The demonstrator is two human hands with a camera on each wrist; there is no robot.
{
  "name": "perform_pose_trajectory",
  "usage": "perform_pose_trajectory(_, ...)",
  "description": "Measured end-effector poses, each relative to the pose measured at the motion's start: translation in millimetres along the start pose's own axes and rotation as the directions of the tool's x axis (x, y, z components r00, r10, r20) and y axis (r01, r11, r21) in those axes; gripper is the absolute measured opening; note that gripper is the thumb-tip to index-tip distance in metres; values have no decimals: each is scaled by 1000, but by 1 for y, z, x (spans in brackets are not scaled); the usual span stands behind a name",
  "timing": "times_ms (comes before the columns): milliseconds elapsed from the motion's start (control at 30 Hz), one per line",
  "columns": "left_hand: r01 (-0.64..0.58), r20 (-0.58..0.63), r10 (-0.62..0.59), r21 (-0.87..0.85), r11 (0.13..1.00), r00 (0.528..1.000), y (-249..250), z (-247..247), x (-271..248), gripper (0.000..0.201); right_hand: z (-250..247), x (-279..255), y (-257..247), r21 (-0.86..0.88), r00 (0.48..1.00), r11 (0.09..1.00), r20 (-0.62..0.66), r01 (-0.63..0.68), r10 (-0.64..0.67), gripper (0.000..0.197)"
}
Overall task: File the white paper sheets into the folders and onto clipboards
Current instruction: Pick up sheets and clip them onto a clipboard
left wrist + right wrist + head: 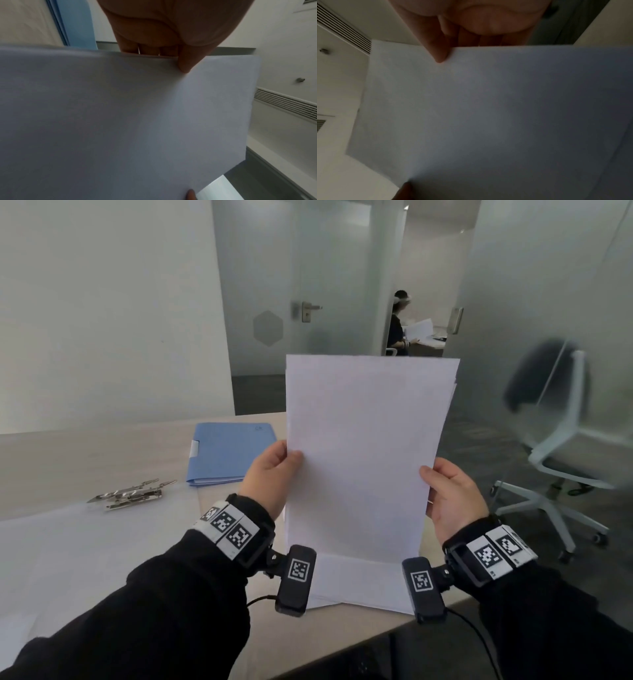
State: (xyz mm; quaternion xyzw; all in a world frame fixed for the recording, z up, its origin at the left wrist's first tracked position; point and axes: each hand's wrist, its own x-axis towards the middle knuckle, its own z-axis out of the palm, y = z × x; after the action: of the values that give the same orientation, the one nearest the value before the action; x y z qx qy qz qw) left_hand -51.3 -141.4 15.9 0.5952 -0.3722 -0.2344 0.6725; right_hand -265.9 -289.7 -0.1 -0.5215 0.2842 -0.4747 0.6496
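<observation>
Nearest, low in the frame, more loose white sheets (359, 580) lie flat on the bench (68, 460) between the two wrists. Just above them, at centre frame, both hands hold a small stack of white paper (363, 453) upright on its short edge: the left hand (270, 474) pinches the left long edge, thumb on the near face and fingers behind, and the right hand (452, 494) does the same on the right edge. Each wrist view confirms that grip, a thumb (185, 63) pressed on the sheet with fingers tucked behind. At the stack's upper right corner the edges look slightly stepped, so the sheets seem not yet squared. I judge the step in hand to be gathering and squaring a batch before filing it. Further back, centre-left, a closed blue folder (229, 453) rests on the bench, and left of it lies a clear clipboard with metal clips (133, 494) at its top. The next move likely calls for tapping the edges even on the bench, then freeing one hand to open the folder or lift a clip.
</observation>
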Motion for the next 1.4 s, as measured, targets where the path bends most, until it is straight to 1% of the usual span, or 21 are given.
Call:
perform_pose_trajectory(100, 71, 18, -71, -31, 997, 997, -18, 2, -9, 23, -1, -9, 9, 28, 998, 998, 27, -63, 62, 19)
perform_pose_trajectory(200, 140, 18, -139, -37, 989, 990, -34, 4, -18, 22, -1, -16, 19, 42, 991, 990, 17, -131, 130, 17)
perform_pose_trajectory(267, 159, 26, -158, -17, 987, 987, -42, 6, -21, 22, 0, -19, 25, 40, 988, 987, -3, -156, 156, 15)
perform_pose_trajectory(367, 139, 6, -139, 19, 990, 990, -46, 10, -23, 23, 4, -22, 27, 34, 989, 989, -24, -142, 143, 15)
perform_pose_trajectory(467, 111, -28, -111, 11, 994, 993, -38, 7, -25, 25, 13, -25, 24, 45, 994, 993, -11, -110, 111, 16)
perform_pose_trajectory(600, 46, -74, -45, 14, 999, 996, -28, -12, -29, 22, 34, -28, 18, 47, 995, 994, 40, -95, 93, 15)
perform_pose_trajectory(733, 43, -147, -39, 24, 999, 988, -21, -47, -33, 23, 70, -33, 19, 23, 982, 990, 129, -140, 136, 16)
perform_pose_trajectory(767, 50, -163, -46, 23, 998, 985, -18, -60, -36, 26, 80, -35, 21, 10, 976, 988, 158, -152, 148, 16)
perform_pose_trajectory(833, 69, -199, -63, 24, 997, 978, -16, -83, -39, 41, 99, -40, 26, -51, 966, 989, 212, -141, 148, 17)
perform_pose_trajectory(867, 72, -241, -70, 2, 997, 968, -14, -100, -42, 37, 113, -44, 30, -108, 959, 987, 244, -121, 144, 17)
perform_pose_trajectory(900, 77, -276, -80, -21, 997, 958, -14, -114, -44, 26, 125, -49, 34, -173, 952, 981, 274, -90, 136, 17)
perform_pose_trajectory(933, 83, -314, -90, -37, 996, 945, -12, -130, -48, 19, 138, -53, 39, -240, 940, 969, 317, -52, 128, 17)
perform_pose_trajectory(1033, 143, -392, -143, -31, 989, 909, -6, -178, -62, 20, 181, -65, 55, -365, 891, 930, 431, 28, 142, 19)
perform_pose_trajectory(1133, 275, -402, -268, -41, 961, 875, -2, -228, -82, 17, 223, -75, 72, -392, 862, 919, 477, 34, 172, 19)
perform_pose_trajectory(1200, 333, -429, -309, -20, 943, 849, 2, -263, -100, 19, 250, -83, 82, -398, 845, 917, 500, 28, 191, 20)
perform_pose_trajectory(1267, 397, -509, -307, 78, 914, 805, 6, -300, -119, 22, 275, -92, 91, -390, 821, 921, 527, 2, 221, 17)
perform_pose_trajectory(1300, 431, -559, -295, 125, 894, 775, 7, -320, -130, 24, 288, -96, 95, -383, 808, 923, 535, -29, 248, 16)
perform_pose_trajectory(1367, 475, -655, -271, 152, 867, 705, 12, -355, -152, 27, 310, -105, 104, -363, 769, 923, 552, -127, 323, 16)
perform_pose_trajectory(1400, 495, -690, -278, 134, 859, 669, 13, -372, -163, 29, 322, -111, 109, -366, 745, 916, 562, -166, 360, 16)
